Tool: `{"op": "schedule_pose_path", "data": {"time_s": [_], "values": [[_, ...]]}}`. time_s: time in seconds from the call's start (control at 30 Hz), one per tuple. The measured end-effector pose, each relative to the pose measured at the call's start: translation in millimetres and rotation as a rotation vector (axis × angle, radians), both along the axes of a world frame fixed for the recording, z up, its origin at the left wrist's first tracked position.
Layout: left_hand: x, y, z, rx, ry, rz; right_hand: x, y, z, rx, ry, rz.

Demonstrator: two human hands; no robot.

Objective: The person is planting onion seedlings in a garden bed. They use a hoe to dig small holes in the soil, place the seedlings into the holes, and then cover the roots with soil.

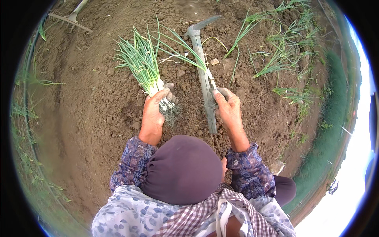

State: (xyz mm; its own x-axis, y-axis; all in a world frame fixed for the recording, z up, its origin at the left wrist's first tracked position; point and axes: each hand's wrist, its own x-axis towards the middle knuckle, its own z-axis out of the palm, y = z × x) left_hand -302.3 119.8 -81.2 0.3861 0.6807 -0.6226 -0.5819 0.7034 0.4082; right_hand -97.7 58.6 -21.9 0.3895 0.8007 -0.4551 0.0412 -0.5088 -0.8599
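Observation:
A thick bunch of green onions (pixel 142 65) is gripped near its white bases by my left hand (pixel 155 102), roots hanging below the fingers. Between the thumb and fingers of my right hand (pixel 228 102) is a single green onion (pixel 209 74), its leaves slanting up and to the left. Beneath this onion, a short-handled hoe with a wooden handle (pixel 201 65) lies on the loose soil (pixel 183 74). Its metal head (pixel 204 24) points away from me. The fingertips of both hands look soiled.
Green onion plants (pixel 281 59) are scattered on the soil at the right. A rake-like tool (pixel 71 20) lies at the upper left. A dark hose (pixel 26 97) runs along the left edge. My bent knee (pixel 180 169) is close below my hands.

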Motion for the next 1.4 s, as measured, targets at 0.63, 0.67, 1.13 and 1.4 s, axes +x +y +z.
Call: {"op": "schedule_pose_path", "data": {"time_s": [0.63,0.67,1.13,1.4], "values": [[37,151,46,0.896,0.64,0.05,-33,-28,-47,-0.206,-0.039,0.078],[40,160,44,0.918,0.693,0.061,-38,-31,-45,-0.171,-0.036,0.048],[96,210,-16,1.128,1.291,-0.615,-81,-58,-36,-0.01,0.016,-0.15],[106,215,-13,1.124,1.333,-0.758,-66,-90,-46,0.15,-0.2,-0.246]]}}
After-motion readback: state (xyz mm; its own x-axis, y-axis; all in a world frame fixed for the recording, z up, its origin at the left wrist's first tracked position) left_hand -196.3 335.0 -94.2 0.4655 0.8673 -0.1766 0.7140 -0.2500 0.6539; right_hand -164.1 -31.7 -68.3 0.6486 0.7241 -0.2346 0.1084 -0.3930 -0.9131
